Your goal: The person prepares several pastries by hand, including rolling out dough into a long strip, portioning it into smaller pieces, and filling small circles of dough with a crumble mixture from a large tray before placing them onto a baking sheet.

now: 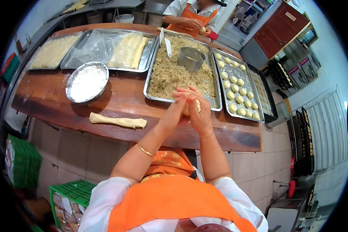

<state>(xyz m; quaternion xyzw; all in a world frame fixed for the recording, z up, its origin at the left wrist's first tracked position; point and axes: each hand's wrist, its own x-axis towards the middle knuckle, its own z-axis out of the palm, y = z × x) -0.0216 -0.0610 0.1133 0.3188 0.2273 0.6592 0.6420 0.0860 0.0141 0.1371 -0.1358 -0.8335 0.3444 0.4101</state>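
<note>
My left hand (178, 108) and my right hand (200, 116) are cupped together over the near edge of a metal tray (152, 97). Pressed between them is a pale dough ball (198, 105), mostly hidden by palms and fingers. Crumbly brown filling (164, 79) covers that tray. A metal ring-shaped container (191, 60) and a white scraper (168, 48) rest in the filling. To the left, a strip of dough (118, 120) lies on the wooden table (127, 92). On the right, a floured tray (230, 71) carries rows of round dough balls (239, 99).
A bowl of white flour (87, 82) stands at the left. Behind it are a tray of dough sheets under plastic (127, 50) and a tray of dough strips (54, 50). Across the table, a person in an orange apron (193, 19) handles dough. Green crates (73, 192) sit on the floor.
</note>
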